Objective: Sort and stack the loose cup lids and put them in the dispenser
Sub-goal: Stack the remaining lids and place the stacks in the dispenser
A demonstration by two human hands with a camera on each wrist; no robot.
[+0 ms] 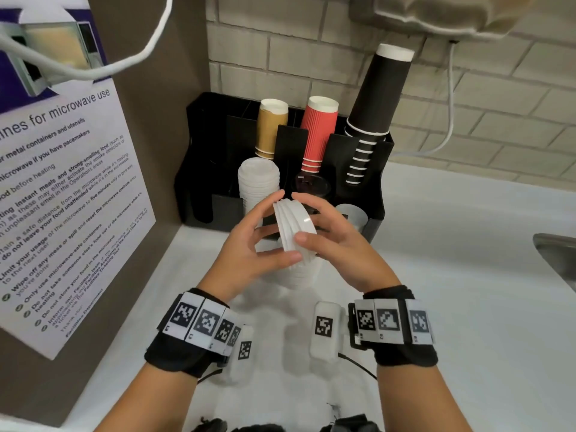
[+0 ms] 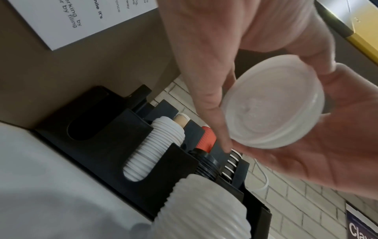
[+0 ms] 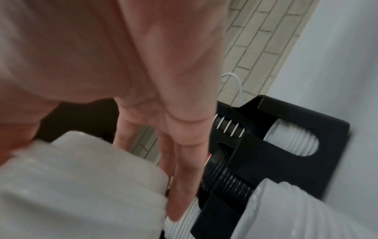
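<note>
Both hands hold a small stack of white lids point(image 1: 293, 227) tipped on its edge, just in front of the black dispenser point(image 1: 215, 169). My left hand point(image 1: 274, 232) grips its left side with thumb below and fingers above. My right hand point(image 1: 308, 218) pinches the right rim. The left wrist view shows the stack's point(image 2: 274, 103) round face between both hands. Under the hands a taller stack of white lids point(image 1: 300, 274) stands on the counter. The dispenser's front slots hold white lids point(image 1: 258, 179), black lids point(image 1: 311, 183) and more white lids point(image 3: 294, 140) on the right.
Brown point(image 1: 271, 129), red point(image 1: 319, 132) and black point(image 1: 374, 113) cup stacks stand in the dispenser's rear slots. A panel with a microwave notice point(image 1: 62, 194) walls off the left. A sink rim point(image 1: 554, 254) lies at the right edge. A white cable point(image 1: 448, 126) hangs on the tiled wall.
</note>
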